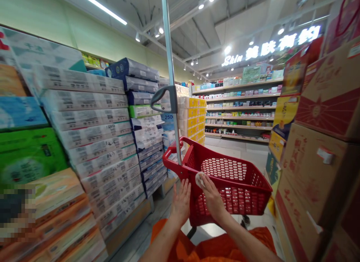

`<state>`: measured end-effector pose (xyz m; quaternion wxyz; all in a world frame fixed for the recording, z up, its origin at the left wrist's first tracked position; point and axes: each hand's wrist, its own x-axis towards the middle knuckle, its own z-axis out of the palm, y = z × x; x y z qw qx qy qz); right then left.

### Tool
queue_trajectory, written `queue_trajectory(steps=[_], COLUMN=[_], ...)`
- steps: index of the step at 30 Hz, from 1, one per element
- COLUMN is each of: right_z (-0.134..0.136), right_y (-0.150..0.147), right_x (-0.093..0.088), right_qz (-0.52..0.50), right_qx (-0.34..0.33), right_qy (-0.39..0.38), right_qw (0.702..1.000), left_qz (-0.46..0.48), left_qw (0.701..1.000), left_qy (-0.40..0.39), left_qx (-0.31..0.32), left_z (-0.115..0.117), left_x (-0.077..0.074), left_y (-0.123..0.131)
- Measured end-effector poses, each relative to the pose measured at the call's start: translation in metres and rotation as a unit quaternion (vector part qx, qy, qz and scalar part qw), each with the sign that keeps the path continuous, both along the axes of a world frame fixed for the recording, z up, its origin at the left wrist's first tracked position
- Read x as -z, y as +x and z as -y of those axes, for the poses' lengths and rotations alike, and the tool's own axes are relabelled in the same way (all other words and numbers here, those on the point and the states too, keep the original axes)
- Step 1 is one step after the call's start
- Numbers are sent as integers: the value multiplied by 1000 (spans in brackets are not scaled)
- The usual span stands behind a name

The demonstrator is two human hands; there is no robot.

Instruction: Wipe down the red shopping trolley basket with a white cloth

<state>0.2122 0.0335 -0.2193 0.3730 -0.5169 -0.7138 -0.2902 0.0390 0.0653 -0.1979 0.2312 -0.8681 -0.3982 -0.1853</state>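
Note:
A red plastic shopping cart (233, 168) with a perforated basket stands in front of me, a tall metal pole with a grey handle (173, 100) rising from its left end. My right hand (211, 196) presses a small white cloth or wad (200, 179) against the near side of the basket, just below the rim. Flat against the cart's near side at the left end lies my left hand (181, 204), fingers stretched upward and nothing in it.
Tall stacks of packaged tissue (98, 123) line the left side. Cardboard boxes (309, 172) are piled close on the right. Shelves of small goods (239, 104) stand at the back, beyond a pale tiled floor. Orange fabric (222, 247) shows under my forearms.

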Motion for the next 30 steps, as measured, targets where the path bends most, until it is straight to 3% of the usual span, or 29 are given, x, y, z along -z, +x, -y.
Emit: queue_trajectory(steps=[2, 5, 7, 11, 13, 17, 19, 25, 27, 30], right_z=[-7, -8, -7, -17, -26, -34, -33, -45, -48, -37], right_y=[-3, -8, -17, -46, -57, -65, -66, -68, -66, -59], right_x=[-2, 14, 13, -30, -39, -5, 4, -53, -44, -9], right_qz=[-1, 33, 34, -5, -5, 40, 56, 18, 35, 73], right_qx=[-1, -28, -46, -75, -93, -131, -146, -120, -114, -120], right_qy=[-3, -9, -14, -6, 4, -4, -6, 18, 16, -13], right_qw=[1000, 999, 998, 997, 996, 991, 988, 993, 993, 990], left_qz=[1, 0, 3, 15, 22, 10, 3, 18, 21, 19], left_qw=[1000, 1000, 999, 996, 994, 992, 991, 990, 991, 992], left_qy=[4, 10, 11, -10, -26, -52, -59, -67, -68, -73], left_qx=[-12, -24, -40, -84, -100, -111, -119, -123, -117, -103], left_z=[-1, -2, -4, -3, -1, 3, 3, 4, 5, 6], left_x=[-2, 0, 1, -6, -12, -19, -21, -32, -33, -30], left_y=[-7, -18, -25, -34, -39, -51, -57, -53, -50, -46])
